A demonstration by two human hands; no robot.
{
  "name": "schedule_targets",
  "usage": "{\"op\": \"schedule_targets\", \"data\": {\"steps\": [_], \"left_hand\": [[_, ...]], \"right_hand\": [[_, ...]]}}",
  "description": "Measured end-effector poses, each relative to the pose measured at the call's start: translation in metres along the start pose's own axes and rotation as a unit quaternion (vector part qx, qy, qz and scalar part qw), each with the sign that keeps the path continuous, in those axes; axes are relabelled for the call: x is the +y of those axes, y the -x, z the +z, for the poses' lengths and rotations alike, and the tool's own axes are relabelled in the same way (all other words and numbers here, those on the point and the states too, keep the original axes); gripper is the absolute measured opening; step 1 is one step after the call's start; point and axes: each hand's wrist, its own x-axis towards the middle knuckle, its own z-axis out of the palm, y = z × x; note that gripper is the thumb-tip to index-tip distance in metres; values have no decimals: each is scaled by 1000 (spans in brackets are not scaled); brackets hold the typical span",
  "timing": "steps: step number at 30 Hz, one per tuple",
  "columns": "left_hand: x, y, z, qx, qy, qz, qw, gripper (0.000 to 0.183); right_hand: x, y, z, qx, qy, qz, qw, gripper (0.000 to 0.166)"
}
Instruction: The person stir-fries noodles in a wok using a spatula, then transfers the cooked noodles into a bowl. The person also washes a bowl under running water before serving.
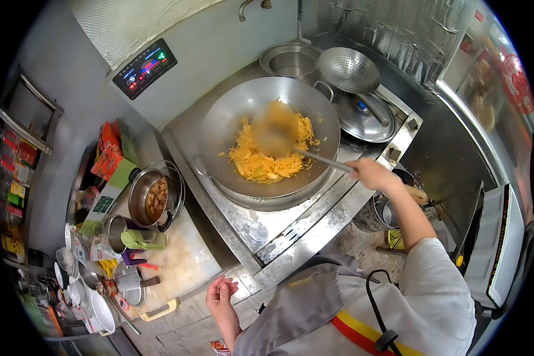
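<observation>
A large steel wok (231, 100) stands on the stove and holds yellow-orange shredded food (267, 169). My right hand (374, 174), at the right of the wok, is closed round the handle of a metal ladle (275, 129). The ladle's bowl is blurred and lies over the shreds at the middle of the wok. My left hand (222, 296) is raised near the front corner of the stove, its fingers loosely curled and nothing in it.
Behind the wok are a steel pot (289, 60), a perforated strainer (349, 70) and a steel lid (367, 120). At the left, a cutting board (191, 262) bears a pot of meat pieces (135, 196), a green-lidded container (147, 240) and a cleaver (129, 281). A lit control panel (145, 69) hangs on the wall.
</observation>
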Motion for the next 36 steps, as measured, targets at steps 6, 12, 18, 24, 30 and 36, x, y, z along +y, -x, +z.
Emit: {"op": "schedule_targets", "data": {"steps": [6, 12, 18, 24, 30, 36], "left_hand": [[4, -3, 3, -9, 1, -2, 1000, 25], [-2, -5, -1, -6, 5, -10, 1000, 27], [-1, -6, -2, -17, 8, -4, 1000, 26], [-1, -2, -5, -6, -1, -5, 1000, 22], [-1, -1, -5, -9, -3, -4, 1000, 22], [-1, 4, -9, 13, -8, -11, 1000, 23]], "right_hand": [[-32, -1, -28, 105, 79, 77, 988, 30], [-51, 50, -48, -26, 60, -14, 998, 37], [-14, 21, -36, 78, 122, 19, 989, 33], [-21, -15, -11, 135, 130, 70, 980, 29], [-56, 9, 2, 54, 174, 15, 983, 35], [-36, 38, -57, 139, 258, 14, 956, 33]]}}
